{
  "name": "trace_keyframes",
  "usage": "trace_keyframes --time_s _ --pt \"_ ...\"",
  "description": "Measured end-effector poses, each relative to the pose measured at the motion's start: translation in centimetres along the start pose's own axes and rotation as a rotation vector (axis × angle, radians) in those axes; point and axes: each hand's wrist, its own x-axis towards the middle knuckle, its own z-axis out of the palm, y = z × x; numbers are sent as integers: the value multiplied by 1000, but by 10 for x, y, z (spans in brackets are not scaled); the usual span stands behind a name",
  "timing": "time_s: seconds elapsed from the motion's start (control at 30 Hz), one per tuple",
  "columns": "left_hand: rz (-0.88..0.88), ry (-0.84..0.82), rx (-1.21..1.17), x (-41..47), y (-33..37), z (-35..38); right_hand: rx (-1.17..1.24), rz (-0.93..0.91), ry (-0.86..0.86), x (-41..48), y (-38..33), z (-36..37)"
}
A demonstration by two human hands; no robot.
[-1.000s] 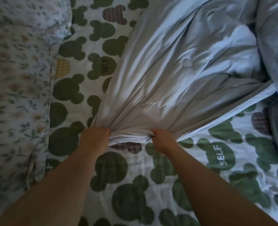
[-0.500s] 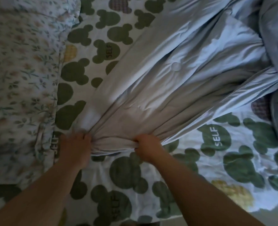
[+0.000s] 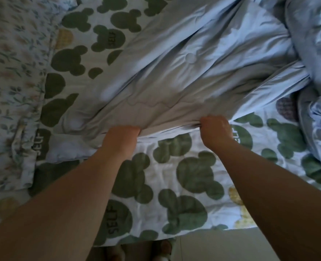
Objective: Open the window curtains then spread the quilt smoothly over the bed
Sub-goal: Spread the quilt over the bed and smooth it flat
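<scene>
Grey quilt (image 3: 184,72) dragged closer to the bed's (image 3: 193,172) near edge, hands parting.
Left hand (image 3: 122,137) and right hand (image 3: 215,131) clench its bunched hem in curled fingers; spreading is under way, and the hem likely needs drawing out wide next.

A bed (image 3: 174,234) fills almost the whole view. Its sheet (image 3: 161,178) is white with big green shapes like mouse heads. Some of them say SELF, and a few are yellow checks. A pillow (image 3: 10,81) with little leaves and flowers lies on the bed at the left. Below the bed's edge is a strip of pale floor (image 3: 212,247). The light is brighter on the right and dim on the left.
</scene>
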Motion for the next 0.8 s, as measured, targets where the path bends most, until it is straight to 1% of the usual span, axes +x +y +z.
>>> trace_keyframes --time_s 0.07,0.13,0.27,0.4,0.47,0.53,0.6,0.73,0.8 --pt "-15 0 -7 -1 -5 1 36 37 -17 -5 -3 -1" --pt "-37 -24 -18 -6 -8 2 140 64 -66 -15 -6 2" --pt "-69 -111 21 -23 -20 1 413 115 -222 -48 -25 11" --pt "-117 -206 94 -51 -36 5 533 109 -350 -77 -49 11" --pt "-129 -254 145 -65 -46 5 555 76 -381 -91 -64 8" --pt "-92 -299 208 -82 -57 4 552 34 -416 -106 -81 7" --pt "-63 -309 253 -106 -72 8 531 -17 -458 -125 -99 8" --pt "-48 -358 304 -144 -82 21 467 -112 -426 -153 -119 17" --pt "-62 -322 293 -145 -76 25 466 -107 -436 -158 -113 25"
